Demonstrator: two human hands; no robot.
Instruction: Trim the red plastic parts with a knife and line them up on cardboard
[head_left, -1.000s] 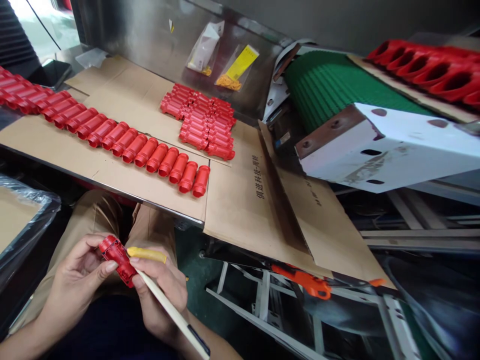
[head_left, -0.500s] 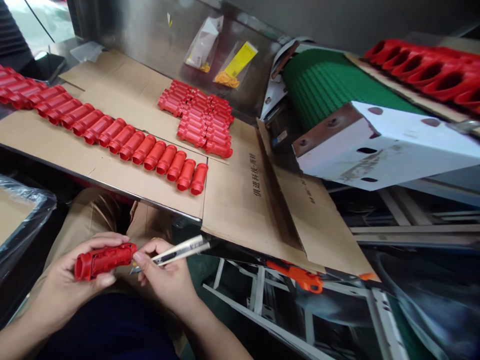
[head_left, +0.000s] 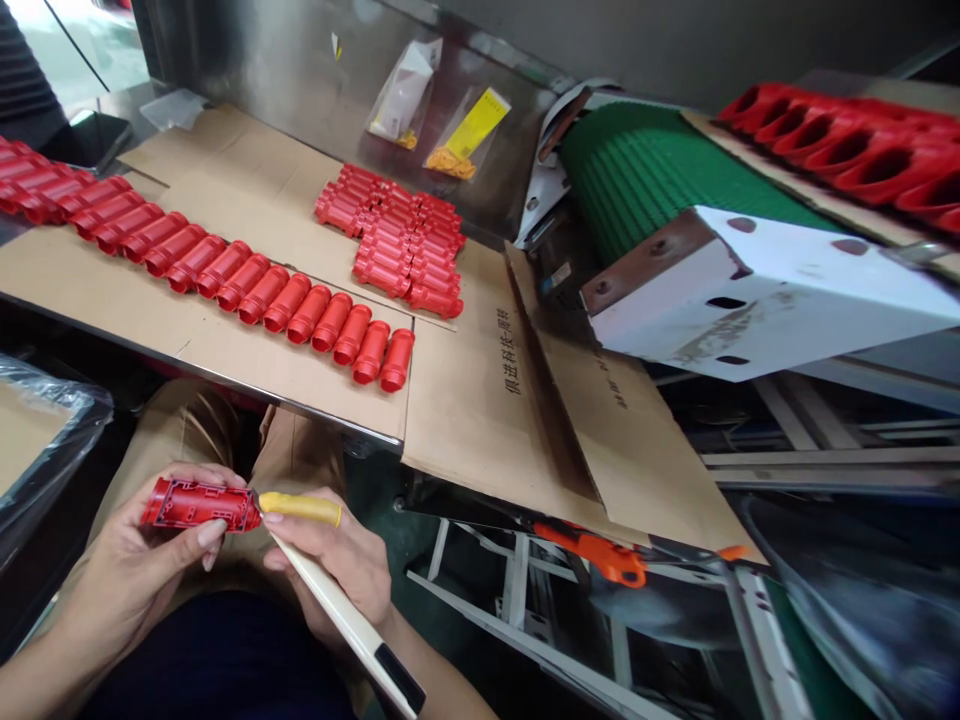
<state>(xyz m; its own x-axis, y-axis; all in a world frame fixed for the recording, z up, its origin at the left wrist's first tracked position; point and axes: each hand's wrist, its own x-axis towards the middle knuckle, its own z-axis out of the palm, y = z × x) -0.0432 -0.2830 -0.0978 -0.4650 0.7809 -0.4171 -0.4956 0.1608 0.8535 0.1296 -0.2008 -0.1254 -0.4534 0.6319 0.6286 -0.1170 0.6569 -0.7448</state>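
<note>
A red plastic part (head_left: 199, 505) lies sideways over my lap, its hollow, ribbed side facing up. My left hand (head_left: 150, 545) is closed round its left and lower side, the thumb on the near edge. At its right end, my right hand (head_left: 337, 555) holds a cream-handled knife (head_left: 349, 620), the handle slanting down to the right. A yellow sleeve (head_left: 300, 508) covers my right index finger. The knife's tip is too small to make out where it meets the part. Similar red parts (head_left: 296, 305) form a long row on the cardboard.
Cardboard (head_left: 465, 420) covers the bench, with more red parts (head_left: 409, 240) grouped behind. Two plastic bags (head_left: 469, 130) lie at the back. A green conveyor (head_left: 675, 170) with a white bracket (head_left: 750, 300) juts in from the right. Orange-handled snips (head_left: 600, 552) hang below the bench edge.
The red part has been turned so its ribbed hollow side shows. My right hand has rolled over, and the knife handle now points down to the right instead of up to the right.
</note>
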